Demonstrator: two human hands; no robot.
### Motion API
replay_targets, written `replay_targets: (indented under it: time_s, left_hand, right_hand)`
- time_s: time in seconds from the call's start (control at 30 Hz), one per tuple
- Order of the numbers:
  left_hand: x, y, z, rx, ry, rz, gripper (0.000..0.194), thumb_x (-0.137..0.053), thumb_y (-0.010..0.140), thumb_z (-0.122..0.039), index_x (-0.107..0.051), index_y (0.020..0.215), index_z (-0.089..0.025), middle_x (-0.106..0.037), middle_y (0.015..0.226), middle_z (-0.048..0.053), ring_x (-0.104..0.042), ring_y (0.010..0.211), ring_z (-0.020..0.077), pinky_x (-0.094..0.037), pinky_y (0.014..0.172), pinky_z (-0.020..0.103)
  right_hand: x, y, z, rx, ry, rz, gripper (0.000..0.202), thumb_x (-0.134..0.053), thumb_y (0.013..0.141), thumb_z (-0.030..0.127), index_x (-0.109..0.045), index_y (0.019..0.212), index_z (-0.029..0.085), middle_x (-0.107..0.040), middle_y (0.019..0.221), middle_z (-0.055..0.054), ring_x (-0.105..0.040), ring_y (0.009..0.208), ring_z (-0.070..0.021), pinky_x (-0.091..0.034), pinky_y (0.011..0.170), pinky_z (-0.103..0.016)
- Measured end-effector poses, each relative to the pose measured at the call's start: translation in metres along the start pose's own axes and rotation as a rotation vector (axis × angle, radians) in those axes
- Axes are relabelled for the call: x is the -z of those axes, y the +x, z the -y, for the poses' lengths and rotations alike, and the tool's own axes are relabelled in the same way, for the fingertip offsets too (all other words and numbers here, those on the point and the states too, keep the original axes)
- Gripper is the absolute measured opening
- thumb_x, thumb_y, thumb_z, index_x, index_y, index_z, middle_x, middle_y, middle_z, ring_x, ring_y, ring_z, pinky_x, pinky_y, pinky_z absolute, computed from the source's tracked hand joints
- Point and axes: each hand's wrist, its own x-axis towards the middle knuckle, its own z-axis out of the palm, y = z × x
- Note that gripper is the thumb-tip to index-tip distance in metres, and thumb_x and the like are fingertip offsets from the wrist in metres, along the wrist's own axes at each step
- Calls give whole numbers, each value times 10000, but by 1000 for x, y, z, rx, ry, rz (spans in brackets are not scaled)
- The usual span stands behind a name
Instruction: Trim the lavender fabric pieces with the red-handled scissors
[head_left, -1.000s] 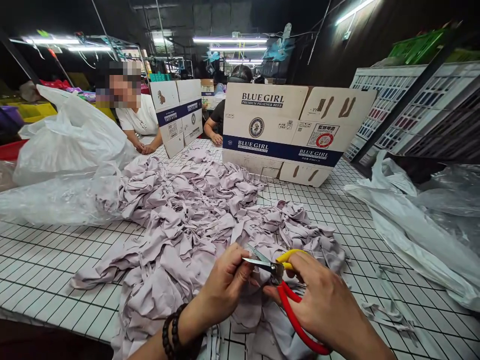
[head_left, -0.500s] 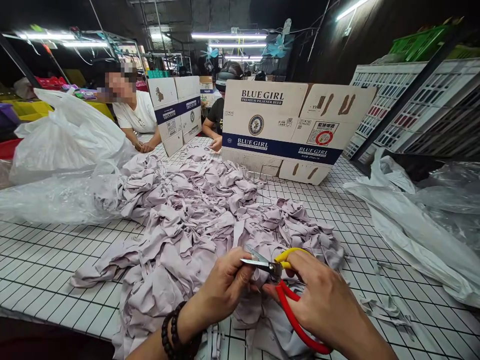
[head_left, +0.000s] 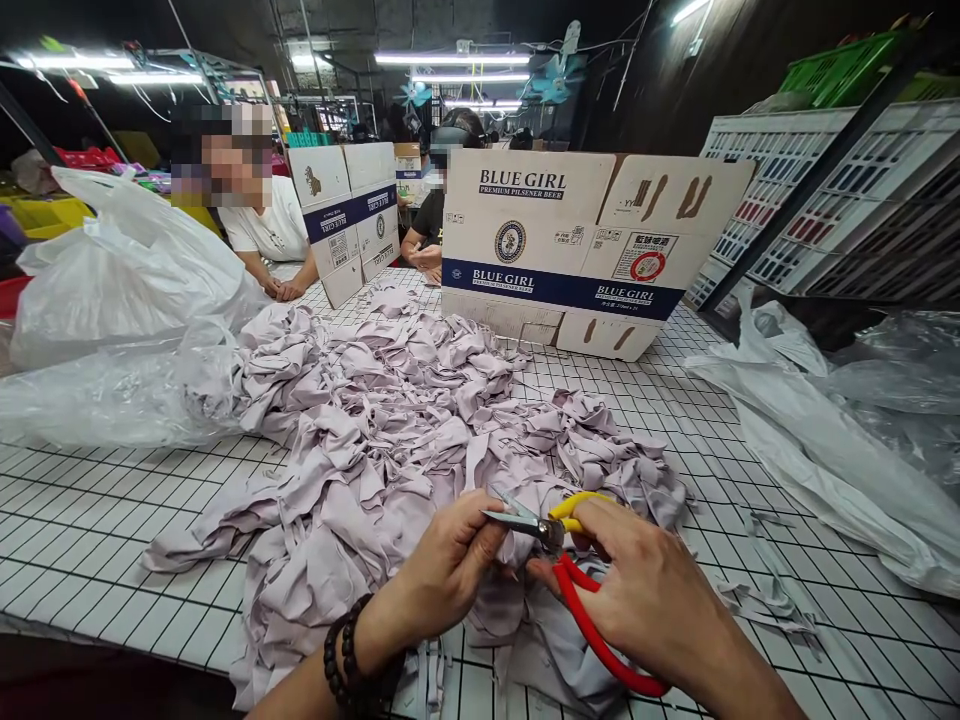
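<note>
My right hand is closed round a pair of scissors with one yellow and one red handle. Their blades are parted and point left, the tips close to the fingers of my left hand. That left hand is pinched, thumb against fingers, on the edge of a pale mauve fabric piece that hangs below; its upper part is hidden by my fingers. Beyond both hands spreads a large heap of the same pale mauve fabric pieces.
Upright cardboard sheets divide the grid-patterned table. Plastic bags lie left and right. Fabric scraps lie right of my hand. Two people sit across the table, left and centre.
My hands and the scissors stay almost in place, blades still parted. The view has shifted slightly. The hand of the person at the centre has drawn back towards their body.
</note>
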Motion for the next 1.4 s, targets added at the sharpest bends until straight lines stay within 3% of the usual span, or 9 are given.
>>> replay_targets:
  time_s: [0.33, 0.73, 0.87, 0.97, 1.1, 1.2, 1.3, 1.4]
  left_hand:
    - [-3, 0, -5, 138, -294, 44, 266, -412, 975, -347, -572, 873, -161, -470, 817, 25, -481, 699, 119, -556, 558, 203]
    - [1, -2, -7, 198, -320, 73, 326, -418, 968, -401, -583, 841, -149, -494, 824, 35, -500, 693, 118, -563, 571, 212]
    - [1, -1, -10, 245, -381, 88, 337, -451, 953, -430, -612, 851, -152, -508, 808, 28, -526, 675, 110, -556, 582, 210]
    - [0, -1, -10, 311, -459, 84, 340, -485, 933, -458, -622, 881, -151, -514, 788, 21, -544, 667, 114, -563, 584, 227]
    - [-1, -2, -8, 338, -494, 38, 364, -510, 916, -484, -630, 894, -140, -524, 775, 15, -548, 638, 105, -563, 600, 246]
    - [1, -1, -2, 365, -546, -18, 368, -539, 899, -498, -610, 898, -137, -546, 748, 4, -597, 603, 100, -508, 557, 206]
    - [8, 1, 6, 390, -586, -138, 391, -580, 863, -526, -593, 913, -139, -561, 674, -11, -589, 545, 98, -459, 524, 195]
    - [23, 2, 11, 412, -516, -282, 396, -579, 859, -528, -606, 914, -137, -526, 594, -31, -495, 483, 79, -397, 486, 187]
  right_hand:
    - [-4, -2, -2, 4, -5, -14, 297, -637, 769, 466, -501, 658, 226, -559, 619, 15, -534, 547, -157, -365, 496, -256]
    - [-5, 0, -4, 78, 49, -19, 350, -668, 756, 432, -446, 589, 220, -469, 535, 44, -442, 491, -121, -302, 473, -237]
    - [-5, 2, -8, 29, 194, 98, 455, -692, 738, 425, -349, 525, 214, -378, 494, 59, -352, 473, -102, -251, 455, -238]
    - [-9, 6, -25, -97, 468, 253, 456, -697, 747, 436, -365, 531, 211, -344, 508, 68, -315, 480, -95, -236, 447, -236]
    - [-28, 16, -48, -264, 886, 189, 327, -735, 734, 420, -481, 722, 215, -455, 653, 65, -414, 550, -100, -363, 512, -232]
    - [-53, 28, -45, -230, 1027, 282, 388, -795, 672, 376, -518, 893, 217, -504, 748, 56, -489, 627, -114, -422, 573, -244]
    - [-70, 43, -36, -154, 1055, 356, 378, -812, 647, 368, -521, 812, 191, -490, 682, 68, -471, 599, -103, -405, 570, -238]
    - [-60, 58, -38, -139, 1047, 272, 357, -788, 684, 374, -489, 759, 193, -486, 682, 71, -449, 601, -93, -386, 581, -229]
